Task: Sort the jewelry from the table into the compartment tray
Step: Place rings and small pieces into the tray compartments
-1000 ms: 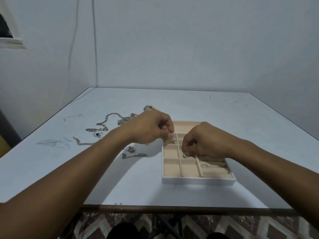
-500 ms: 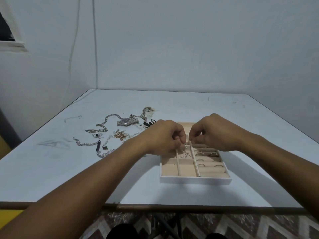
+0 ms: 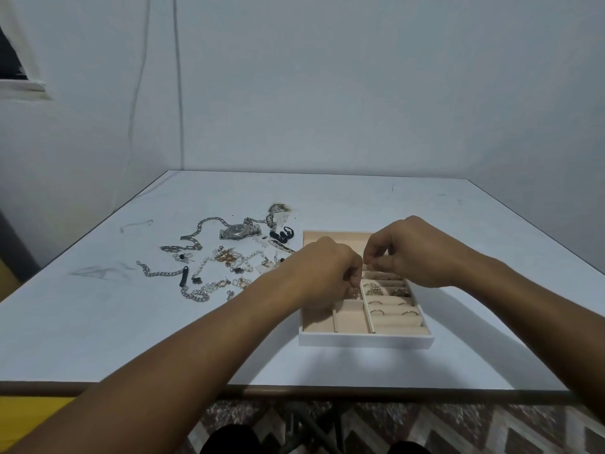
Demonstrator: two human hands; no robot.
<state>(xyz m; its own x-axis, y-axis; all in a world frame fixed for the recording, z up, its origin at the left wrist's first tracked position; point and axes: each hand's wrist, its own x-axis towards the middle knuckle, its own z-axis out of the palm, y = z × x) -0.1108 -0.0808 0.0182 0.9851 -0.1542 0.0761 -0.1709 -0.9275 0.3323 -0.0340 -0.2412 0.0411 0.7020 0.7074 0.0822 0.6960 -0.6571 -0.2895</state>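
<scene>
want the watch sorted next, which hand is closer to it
Left. The left hand is just right of the watch; the right hand is farther right, over the tray.

**Setting.** A plain indoor room, probably in a home. A white table [image 3: 327, 198] with a scuffed, pencil-marked top stands in the corner formed by two bare, pale painted walls [image 3: 360, 93]. A thin cable [image 3: 178, 93] runs down the wall beside the corner, and the edge of a window [image 3: 14, 70] shows at upper left. Below the table's front edge lies a floor [image 3: 474, 427] with a dark chevron pattern. Personal jewelry [image 3: 229, 260] lies loose on the table beside a small compartment tray [image 3: 366, 341].
</scene>
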